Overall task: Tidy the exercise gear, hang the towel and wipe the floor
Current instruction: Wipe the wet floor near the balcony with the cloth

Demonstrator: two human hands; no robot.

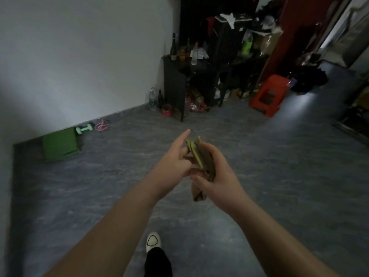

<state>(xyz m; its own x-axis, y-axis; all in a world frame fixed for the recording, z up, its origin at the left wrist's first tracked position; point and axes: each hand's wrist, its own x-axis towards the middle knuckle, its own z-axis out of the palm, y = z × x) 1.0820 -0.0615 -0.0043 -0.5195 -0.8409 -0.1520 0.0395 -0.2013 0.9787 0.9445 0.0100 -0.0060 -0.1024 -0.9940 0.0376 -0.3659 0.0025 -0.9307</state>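
Grey floor (259,156), green mat (60,144), mint dumbbell (83,129), pink rope (102,125), red stool (268,94)

Single head view, wide-angle, looks forward and down from standing height over grey floor (259,176); both forearms close at bottom, wall (79,56) left, shelf (175,82) far ahead.
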